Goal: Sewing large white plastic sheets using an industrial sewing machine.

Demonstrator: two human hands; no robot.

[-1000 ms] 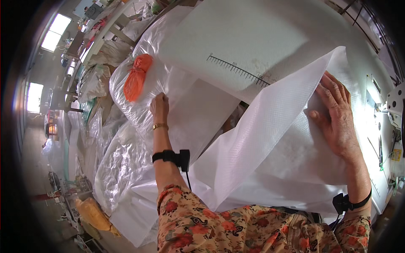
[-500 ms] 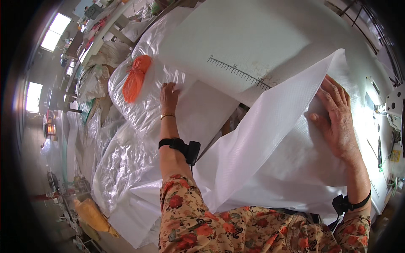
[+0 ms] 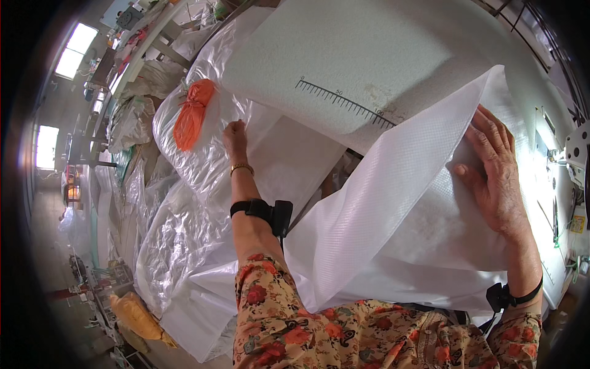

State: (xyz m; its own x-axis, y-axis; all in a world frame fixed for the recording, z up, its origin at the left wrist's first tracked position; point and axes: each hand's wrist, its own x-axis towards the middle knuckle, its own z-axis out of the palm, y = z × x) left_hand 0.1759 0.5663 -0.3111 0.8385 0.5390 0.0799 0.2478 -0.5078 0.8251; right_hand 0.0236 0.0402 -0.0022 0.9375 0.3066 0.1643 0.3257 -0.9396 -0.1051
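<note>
My left hand (image 3: 235, 140) is closed over the shiny clear plastic film (image 3: 178, 215), its fingertips curled in and pinching the film close to where it meets the pale sheet (image 3: 279, 147). My right hand (image 3: 493, 169) lies open against a white woven plastic sheet (image 3: 375, 209), fingers stretched out along its raised edge and thumb apart. That woven sheet stands up in a tall pointed fold between my arms and drapes down toward my body. An orange bundle tied at its neck (image 3: 194, 114) rests on the clear film, left of my left hand.
A pale work surface with a printed black scale (image 3: 347, 101) spreads beyond the fold. At the right stands a white machine part (image 3: 576, 150). Crumpled bags (image 3: 132, 123) are piled at the left, and a yellow sack (image 3: 140, 317) lies at the lower left.
My left hand's fingers, spread before, have curled shut on the film, and the hand has shifted slightly left. My right hand and the woven fold have barely moved.
</note>
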